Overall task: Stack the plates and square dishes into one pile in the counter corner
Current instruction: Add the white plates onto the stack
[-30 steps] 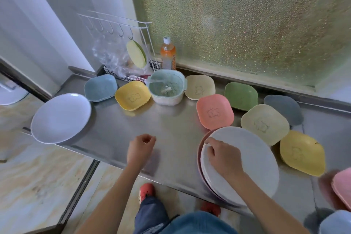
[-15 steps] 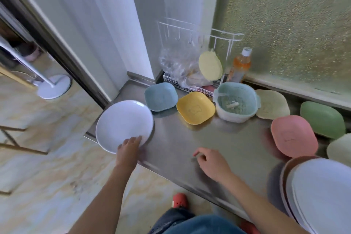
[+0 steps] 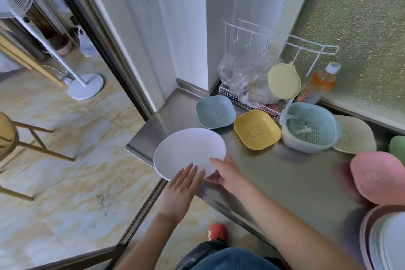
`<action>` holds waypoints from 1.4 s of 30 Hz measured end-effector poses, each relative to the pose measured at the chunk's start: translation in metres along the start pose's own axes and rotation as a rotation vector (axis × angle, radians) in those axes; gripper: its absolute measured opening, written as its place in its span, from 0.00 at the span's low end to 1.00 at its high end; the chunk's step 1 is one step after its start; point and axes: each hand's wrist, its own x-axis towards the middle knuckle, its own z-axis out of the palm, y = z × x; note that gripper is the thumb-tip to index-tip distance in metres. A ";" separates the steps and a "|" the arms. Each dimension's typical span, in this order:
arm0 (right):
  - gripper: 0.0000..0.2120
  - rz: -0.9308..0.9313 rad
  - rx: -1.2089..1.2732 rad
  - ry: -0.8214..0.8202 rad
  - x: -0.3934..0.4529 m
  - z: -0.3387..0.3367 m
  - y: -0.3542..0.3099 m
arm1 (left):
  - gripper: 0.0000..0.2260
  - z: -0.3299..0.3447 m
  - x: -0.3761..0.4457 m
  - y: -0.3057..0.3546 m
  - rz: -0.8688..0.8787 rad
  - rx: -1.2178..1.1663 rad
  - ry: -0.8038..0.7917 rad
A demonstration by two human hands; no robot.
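A round white plate (image 3: 188, 151) lies at the left end of the steel counter (image 3: 274, 177), overhanging its front edge. My left hand (image 3: 182, 188) rests flat on the plate's near rim with fingers straight. My right hand (image 3: 226, 174) grips the plate's right rim, thumb on top. Behind it sit a blue square dish (image 3: 215, 111) and a yellow square dish (image 3: 256, 129). A cream dish (image 3: 356, 136), a green dish (image 3: 397, 146) and a pink dish (image 3: 379, 176) lie to the right. A stack of round plates (image 3: 385, 241) shows at the bottom right edge.
A blue strainer basket in a white bowl (image 3: 310, 130) stands mid-counter. A white wire rack (image 3: 263, 85) with a plastic bag and a yellow lid fills the back corner, an orange bottle (image 3: 318, 84) beside it. A fan stand (image 3: 85, 86) is on the floor left.
My view swung left. My right hand left the plate stack and took hold of the white plate's right rim. My left hand moved onto that plate's near rim.
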 end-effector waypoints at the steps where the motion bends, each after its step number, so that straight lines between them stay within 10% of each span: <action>1: 0.19 -0.039 -0.012 0.051 0.000 0.001 0.003 | 0.22 -0.001 -0.002 -0.001 -0.002 -0.014 -0.020; 14: 0.09 -0.380 -0.008 0.240 -0.078 -0.126 -0.008 | 0.23 -0.035 0.088 0.024 -0.584 -0.760 -0.090; 22: 0.11 -0.613 -0.258 0.890 -0.159 -0.235 -0.009 | 0.23 -0.027 0.148 0.148 -0.227 -0.836 -0.265; 28: 0.19 -0.399 -0.395 1.326 -0.243 -0.325 0.026 | 0.29 -0.016 0.155 0.275 0.032 -0.873 -0.486; 42: 0.25 0.002 -0.828 1.205 -0.278 -0.441 0.095 | 0.36 0.027 0.147 0.389 0.159 -0.518 -0.691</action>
